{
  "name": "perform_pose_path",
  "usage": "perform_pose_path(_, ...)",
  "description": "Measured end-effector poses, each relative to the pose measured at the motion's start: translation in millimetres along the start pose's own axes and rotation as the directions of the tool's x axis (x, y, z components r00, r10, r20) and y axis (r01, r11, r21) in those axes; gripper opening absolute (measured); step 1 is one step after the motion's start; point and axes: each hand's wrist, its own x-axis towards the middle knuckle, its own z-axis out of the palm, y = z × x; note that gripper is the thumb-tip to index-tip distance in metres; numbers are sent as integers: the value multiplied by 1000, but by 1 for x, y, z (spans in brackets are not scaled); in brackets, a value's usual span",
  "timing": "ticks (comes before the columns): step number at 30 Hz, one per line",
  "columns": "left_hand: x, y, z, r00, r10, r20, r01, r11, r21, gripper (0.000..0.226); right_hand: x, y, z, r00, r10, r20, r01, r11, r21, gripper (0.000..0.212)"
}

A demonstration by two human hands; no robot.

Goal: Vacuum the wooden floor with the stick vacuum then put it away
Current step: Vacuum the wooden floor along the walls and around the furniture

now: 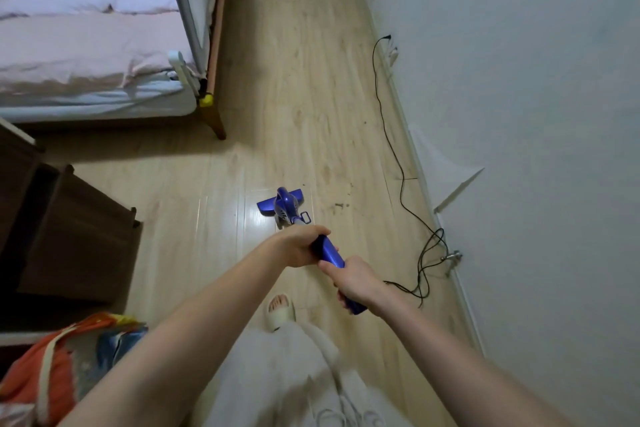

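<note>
Stick vacuum (pixel 291 210) axis runs fwd, head down (both hands grip).

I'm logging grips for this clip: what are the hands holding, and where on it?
Both hold the blue stick vacuum by its handle: the left hand grips the lower part, the right hand the upper end.

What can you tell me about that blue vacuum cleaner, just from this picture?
The stick vacuum looks like glossy blue plastic. Its wide flat floor head rests on the wooden floor, with a bulbous body above it. The handle slants up toward the person, whose left hand grips it lower down and right hand higher up. A black cord trails along the wall.
</note>
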Motion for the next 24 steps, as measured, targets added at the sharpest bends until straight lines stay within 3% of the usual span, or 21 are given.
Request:
perform_pose_path(5,-25,-18,20,1000,-8,0,8,1000,4,15,-39,8,-10,1000,24,17,-25,998,61,30)
perform_pose_path(9,-44,-22,7,1000,-4,28,2,999,43,23,-54,4,12,999,32,32,-40,963,268,20)
perform_pose_path(14,-58,-19,-33,996,6,87,-18,990,139,40,-56,-10,52,999,23,26,-32,906,422,25)
perform_pose_path(18,-54,3,-49,992,28,122,-46,988,146,51,-38,-32,60,999,39,-38,-18,895,445,24)
perform_pose_path(24,-36,47,-75,992,36,119,-60,977,203,35,2,-67,75,990,56,-130,1,913,407,21)
